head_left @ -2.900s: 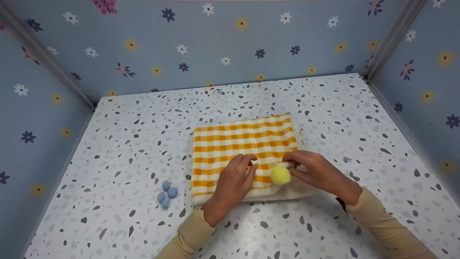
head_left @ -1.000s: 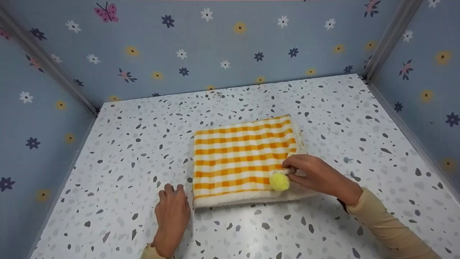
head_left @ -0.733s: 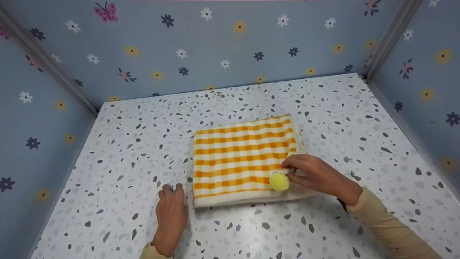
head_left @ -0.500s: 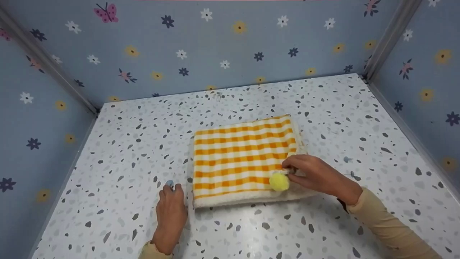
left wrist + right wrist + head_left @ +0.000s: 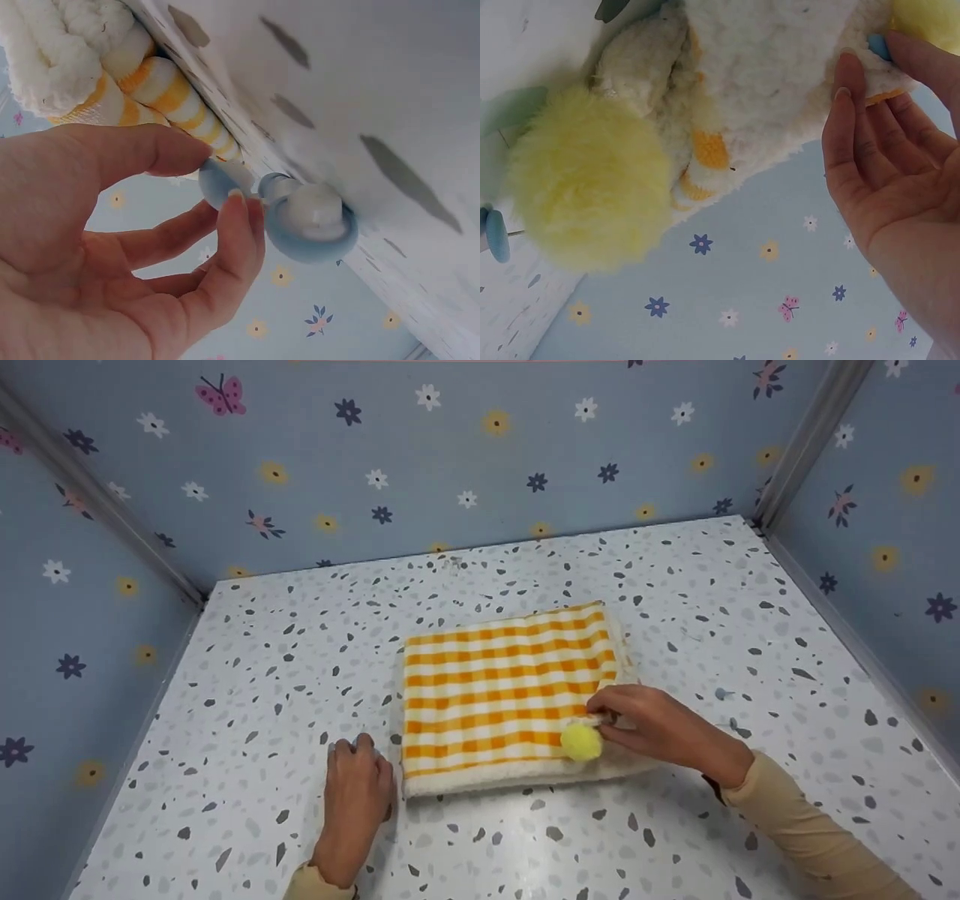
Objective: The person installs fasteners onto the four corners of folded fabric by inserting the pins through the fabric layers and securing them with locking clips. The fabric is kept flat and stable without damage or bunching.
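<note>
A folded blanket [image 5: 502,690], yellow-and-white checked with a fleecy white lining, lies mid-table. My right hand [image 5: 660,724] pinches its near right edge beside a yellow pompom [image 5: 581,742]. In the right wrist view, a small blue piece [image 5: 879,46] shows between thumb and fingers, against the fleece. To the left of the blanket, my left hand [image 5: 354,795] reaches down to the table. Its thumb and fingertips pinch a blue rounded cap [image 5: 217,184] with a white inside, seen in the left wrist view. Another such blue cap [image 5: 311,232] sits on the table right by the fingertips.
Right of the blanket, a blue-headed pin [image 5: 722,694] lies on the speckled table [image 5: 300,675], with a second pin [image 5: 738,726] closer to the sleeve. A flower-patterned wall [image 5: 465,450] closes the back, and side walls flank the table.
My left hand has left the blanket and moved left to the blue caps, shifting slightly there and taking hold of one. My right hand keeps its pinch on the blanket edge.
</note>
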`<state>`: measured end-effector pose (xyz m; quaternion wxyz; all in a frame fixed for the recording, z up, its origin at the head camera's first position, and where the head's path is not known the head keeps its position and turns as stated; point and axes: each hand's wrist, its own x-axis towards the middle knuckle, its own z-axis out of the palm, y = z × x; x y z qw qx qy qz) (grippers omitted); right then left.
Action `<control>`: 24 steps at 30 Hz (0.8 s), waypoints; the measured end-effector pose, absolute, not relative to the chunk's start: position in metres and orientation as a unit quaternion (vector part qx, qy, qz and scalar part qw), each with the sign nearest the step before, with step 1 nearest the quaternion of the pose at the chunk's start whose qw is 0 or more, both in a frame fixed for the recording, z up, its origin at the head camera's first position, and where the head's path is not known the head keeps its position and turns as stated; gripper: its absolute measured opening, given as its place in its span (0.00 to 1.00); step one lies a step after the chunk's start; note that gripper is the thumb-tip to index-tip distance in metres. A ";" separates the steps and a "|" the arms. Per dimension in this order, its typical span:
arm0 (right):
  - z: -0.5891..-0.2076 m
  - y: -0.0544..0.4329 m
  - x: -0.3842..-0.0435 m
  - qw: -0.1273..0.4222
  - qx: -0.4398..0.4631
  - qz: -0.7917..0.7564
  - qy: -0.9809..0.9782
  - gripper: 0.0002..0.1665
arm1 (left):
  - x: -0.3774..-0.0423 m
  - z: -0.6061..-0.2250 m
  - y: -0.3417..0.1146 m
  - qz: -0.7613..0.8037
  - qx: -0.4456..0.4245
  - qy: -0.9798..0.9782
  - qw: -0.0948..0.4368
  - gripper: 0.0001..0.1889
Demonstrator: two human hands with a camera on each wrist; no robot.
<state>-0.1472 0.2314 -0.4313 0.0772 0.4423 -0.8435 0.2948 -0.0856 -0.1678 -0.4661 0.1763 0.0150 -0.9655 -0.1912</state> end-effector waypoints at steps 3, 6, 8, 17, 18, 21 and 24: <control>-0.431 0.232 -0.148 0.079 0.445 0.294 -0.842 0.13 | -0.088 -0.465 -0.166 -0.199 0.016 -0.963 0.183 0.08; -0.431 0.233 -0.148 0.078 0.445 0.294 -0.843 0.14 | -0.091 -0.463 -0.166 -0.207 0.010 -0.959 0.194 0.09; -0.431 0.233 -0.148 0.077 0.444 0.295 -0.842 0.14 | -0.092 -0.461 -0.164 -0.212 0.003 -0.955 0.207 0.08; -0.433 0.232 -0.147 0.068 0.443 0.301 -0.842 0.14 | -0.099 -0.451 -0.152 -0.248 -0.022 -0.940 0.232 0.06; -0.433 0.232 -0.147 0.066 0.442 0.300 -0.842 0.14 | -0.100 -0.450 -0.150 -0.250 -0.024 -0.940 0.231 0.07; -0.433 0.232 -0.147 0.068 0.443 0.294 -0.844 0.13 | -0.101 -0.448 -0.144 -0.253 -0.037 -0.937 0.239 0.07; -0.433 0.232 -0.147 0.072 0.444 0.289 -0.845 0.13 | -0.104 -0.446 -0.137 -0.255 -0.056 -0.932 0.253 0.06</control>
